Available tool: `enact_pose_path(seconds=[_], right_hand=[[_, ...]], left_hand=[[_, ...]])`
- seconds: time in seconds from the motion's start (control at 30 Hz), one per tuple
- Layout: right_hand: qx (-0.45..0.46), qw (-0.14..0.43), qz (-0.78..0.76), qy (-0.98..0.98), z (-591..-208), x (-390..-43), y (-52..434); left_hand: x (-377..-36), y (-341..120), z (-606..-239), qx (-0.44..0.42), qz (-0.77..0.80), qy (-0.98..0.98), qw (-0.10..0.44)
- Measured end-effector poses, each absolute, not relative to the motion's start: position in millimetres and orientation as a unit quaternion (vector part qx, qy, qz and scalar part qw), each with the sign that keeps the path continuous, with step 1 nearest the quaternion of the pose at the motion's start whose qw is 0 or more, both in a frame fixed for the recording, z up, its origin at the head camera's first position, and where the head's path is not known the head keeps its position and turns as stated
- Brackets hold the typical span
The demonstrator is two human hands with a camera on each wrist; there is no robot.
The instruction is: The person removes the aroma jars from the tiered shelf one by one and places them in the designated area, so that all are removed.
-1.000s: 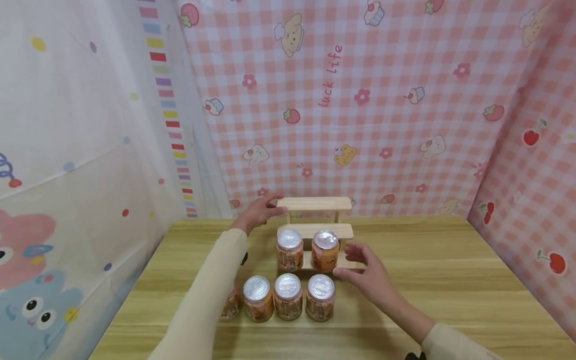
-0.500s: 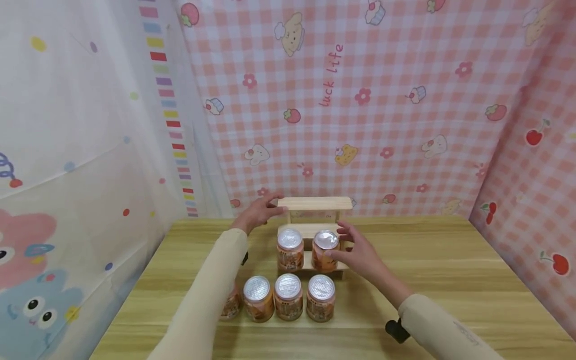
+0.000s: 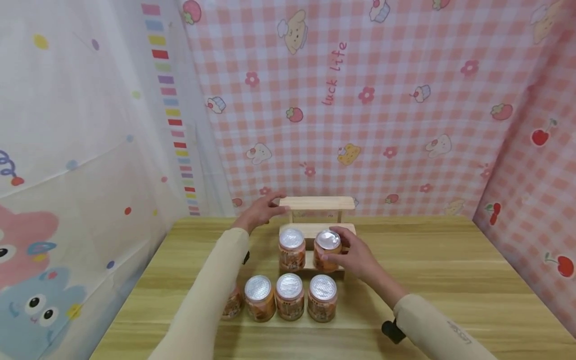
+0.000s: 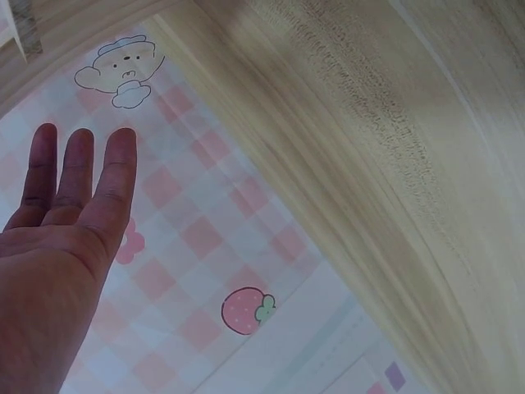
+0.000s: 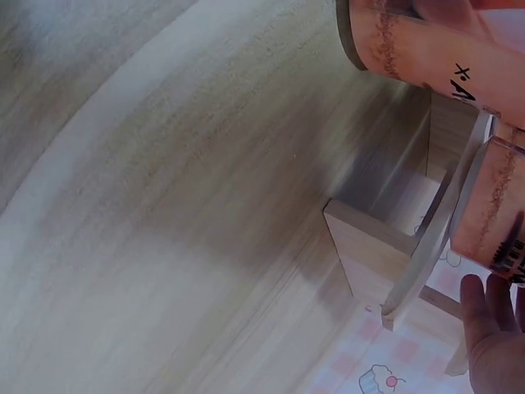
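A: What carries it all?

B: A pale wood-grain worktop [image 3: 450, 280]. Standing on it beyond both hands is a small stepped rack of light wood [image 3: 317, 202]. The left hand [image 3: 258, 212] rests at the left end of its top step, fingers straight and holding nothing.

A: And the right hand?

B: The right hand [image 3: 355, 255] is curled round the side of an orange-labelled jar with a silver foil lid [image 3: 327, 248], which stands upright on the lowest step, just left of the palm. It is much the nearer hand to this jar.

A: Anything beside it?

B: A matching jar [image 3: 291, 248] stands just further left, and a row of similar foil-lidded jars [image 3: 289, 296] stands on the worktop nearer the person.
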State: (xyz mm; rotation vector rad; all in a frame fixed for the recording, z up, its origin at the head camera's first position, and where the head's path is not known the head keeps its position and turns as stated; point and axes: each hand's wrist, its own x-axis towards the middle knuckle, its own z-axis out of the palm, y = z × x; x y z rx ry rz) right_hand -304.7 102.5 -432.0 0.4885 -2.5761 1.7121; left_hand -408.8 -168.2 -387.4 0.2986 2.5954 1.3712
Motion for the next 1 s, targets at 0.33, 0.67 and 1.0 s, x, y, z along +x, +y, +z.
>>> enact_pose_path(seconds=[0.33, 0.67, 1.0], right_hand=[[0.125, 0.007, 0.531, -0.838, -432, -302, 106], [0.134, 0.005, 0.554, -0.822, -423, -283, 140], [0.147, -0.026, 0.58, -0.801, -433, -261, 165]], left_hand=[[-409, -170, -390, 0.091, 0.463, 0.876, 0.095], [-408, -168, -388, 0.087, 0.461, 0.878, 0.094], [-408, -168, -388, 0.103, 0.459, 0.878, 0.093]])
